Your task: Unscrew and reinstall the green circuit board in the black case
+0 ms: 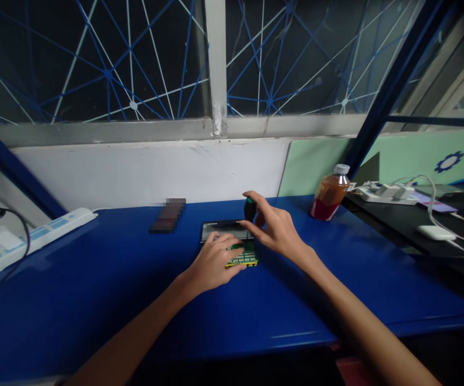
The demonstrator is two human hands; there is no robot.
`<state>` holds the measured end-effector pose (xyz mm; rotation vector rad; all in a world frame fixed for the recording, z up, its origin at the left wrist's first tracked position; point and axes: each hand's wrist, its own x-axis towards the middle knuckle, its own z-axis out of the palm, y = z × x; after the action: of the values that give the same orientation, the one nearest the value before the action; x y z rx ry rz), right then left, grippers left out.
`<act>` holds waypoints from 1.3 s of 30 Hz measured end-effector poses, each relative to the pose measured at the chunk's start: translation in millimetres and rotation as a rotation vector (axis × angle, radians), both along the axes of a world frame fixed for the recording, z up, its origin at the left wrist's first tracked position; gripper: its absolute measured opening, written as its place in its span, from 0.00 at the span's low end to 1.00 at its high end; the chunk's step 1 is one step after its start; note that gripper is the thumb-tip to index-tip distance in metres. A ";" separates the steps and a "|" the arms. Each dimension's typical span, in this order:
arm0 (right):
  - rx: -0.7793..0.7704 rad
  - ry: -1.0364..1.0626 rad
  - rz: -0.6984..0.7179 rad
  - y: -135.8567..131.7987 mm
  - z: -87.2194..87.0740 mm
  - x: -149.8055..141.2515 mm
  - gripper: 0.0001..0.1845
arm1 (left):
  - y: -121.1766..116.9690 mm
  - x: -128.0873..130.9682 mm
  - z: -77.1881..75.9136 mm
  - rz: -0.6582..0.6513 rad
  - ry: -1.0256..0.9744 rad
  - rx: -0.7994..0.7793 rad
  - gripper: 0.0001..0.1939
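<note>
My right hand (270,222) pinches a screwdriver (250,210) by its dark handle, which has a green band near the top. The screwdriver stands upright, its thin shaft pointing down at a green circuit board (246,254); whether the tip touches cannot be made out. Curled over the left part of this board, my left hand (218,261) grips it, with the thumb by the near edge. Yellow parts line that near edge. Just behind the board lies a dark, shallow tray-like piece (219,229), partly covered by my hands.
On the blue table (135,300), a dark flat object (168,215), blurred by pixelation, lies at the back left. A capped bottle (330,194) stands at the back right. Power strips (35,244) with cables sit at the left; another strip (388,194) is on the dark surface at right.
</note>
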<state>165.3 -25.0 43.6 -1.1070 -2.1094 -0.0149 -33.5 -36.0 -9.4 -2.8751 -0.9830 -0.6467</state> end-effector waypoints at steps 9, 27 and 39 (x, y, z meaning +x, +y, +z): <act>0.015 0.125 -0.079 3.6 -6.1 -3.0 0.30 | 0.1 -1.1 -2.7 0.009 -0.018 -0.004 0.13; -0.041 0.384 -0.423 45.8 -18.2 56.7 0.26 | 0.0 -3.4 -1.2 -0.009 -0.007 -0.035 0.13; -0.005 0.322 -0.391 44.8 -23.3 48.6 0.26 | -1.0 -2.7 -0.6 -0.023 -0.024 -0.018 0.13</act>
<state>213.9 19.8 20.3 -1.4066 -1.5896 -0.0158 -36.2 -37.0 -10.0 -2.9053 -0.9646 -0.6792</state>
